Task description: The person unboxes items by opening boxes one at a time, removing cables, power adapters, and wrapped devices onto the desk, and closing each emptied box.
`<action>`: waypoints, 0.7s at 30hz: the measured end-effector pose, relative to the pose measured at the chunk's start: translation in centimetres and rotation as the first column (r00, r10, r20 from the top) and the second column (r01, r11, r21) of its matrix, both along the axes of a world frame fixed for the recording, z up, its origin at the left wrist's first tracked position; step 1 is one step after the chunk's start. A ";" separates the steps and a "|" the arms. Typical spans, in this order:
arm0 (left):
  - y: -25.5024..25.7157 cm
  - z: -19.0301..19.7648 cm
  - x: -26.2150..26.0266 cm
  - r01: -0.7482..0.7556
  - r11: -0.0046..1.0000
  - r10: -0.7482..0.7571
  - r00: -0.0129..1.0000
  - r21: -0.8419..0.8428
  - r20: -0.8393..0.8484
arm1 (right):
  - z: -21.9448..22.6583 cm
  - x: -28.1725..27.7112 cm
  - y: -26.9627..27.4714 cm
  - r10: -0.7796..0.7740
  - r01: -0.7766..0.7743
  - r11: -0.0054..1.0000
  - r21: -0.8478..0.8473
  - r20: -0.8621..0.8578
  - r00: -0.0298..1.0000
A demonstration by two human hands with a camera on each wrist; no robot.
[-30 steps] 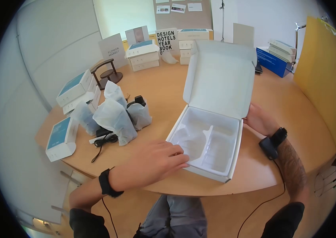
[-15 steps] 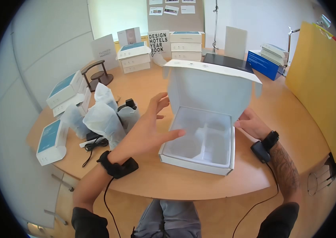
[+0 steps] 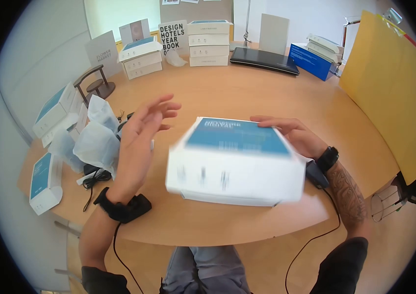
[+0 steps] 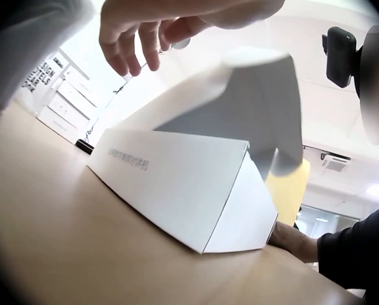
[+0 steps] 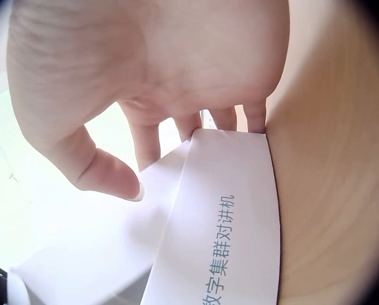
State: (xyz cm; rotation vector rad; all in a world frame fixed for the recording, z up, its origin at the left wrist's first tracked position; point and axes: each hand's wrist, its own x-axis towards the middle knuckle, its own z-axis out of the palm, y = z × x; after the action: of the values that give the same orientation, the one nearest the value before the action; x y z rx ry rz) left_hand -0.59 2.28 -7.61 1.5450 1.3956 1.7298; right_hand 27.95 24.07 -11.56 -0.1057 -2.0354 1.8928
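A white cardboard box with a teal label on its lid lies in front of the person, the lid tipped partway down and its front flap hanging, blurred. My left hand hovers left of the box with fingers spread, apart from it; the left wrist view shows those fingers above the box side. At the far right corner, my right hand rests with extended fingers against the back, thumb beside the lid. The inside of the box is hidden in the head view.
Left of the left hand stand wrapped white bags and a black cable. A teal-labelled box lies at the left edge. Stacked boxes, a black laptop and a blue box line the back.
The lid has swung from upright down toward the front, covering the tray. My left hand has left the box's front edge and risen to its left. The right hand stays by the right side.
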 end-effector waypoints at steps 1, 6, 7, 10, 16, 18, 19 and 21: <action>-0.2 0.5 0.1 -0.014 1.000 0.014 1.000 -0.008 0.021 | -0.1 0.1 -0.1 -0.017 0.017 1.000 -0.008 0.017 1.000; -0.6 0.6 0.4 0.136 0.985 -0.161 0.952 -0.110 -0.259 | 0.0 0.1 0.0 -0.045 0.044 0.999 0.022 0.064 0.997; -0.7 0.4 0.5 0.212 0.965 -0.257 0.884 -0.155 -0.391 | 0.1 0.0 -0.2 -0.045 0.044 0.999 0.022 0.064 0.997; -1.5 0.9 3.2 0.210 0.953 -0.298 0.530 -0.218 -0.794 | 0.6 0.2 -0.9 -0.148 0.126 0.977 0.169 0.123 0.981; -2.0 -1.9 4.6 0.171 0.973 -0.202 0.295 -0.156 -0.934 | 1.1 0.2 -2.3 -0.145 0.151 0.988 -0.014 0.190 0.971; -2.9 -2.2 5.5 0.088 0.984 -0.173 0.289 -0.154 -0.942 | 0.4 0.3 -1.3 -0.085 0.089 0.996 -0.015 0.161 0.983; -3.2 -2.4 5.8 0.093 0.984 -0.171 0.276 -0.150 -0.946 | -0.2 0.3 -0.7 -0.095 0.093 0.995 0.021 0.128 0.987; -4.3 -2.6 6.4 0.061 0.990 -0.137 0.260 -0.125 -0.956 | -0.1 0.3 -0.8 0.000 0.004 1.000 -0.028 0.125 0.992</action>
State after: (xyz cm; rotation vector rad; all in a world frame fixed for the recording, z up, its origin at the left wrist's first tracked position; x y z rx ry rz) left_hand 5.85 -1.99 -10.16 2.7918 1.7007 0.4245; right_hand 28.20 23.32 -11.62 -0.2393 -2.0880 1.9590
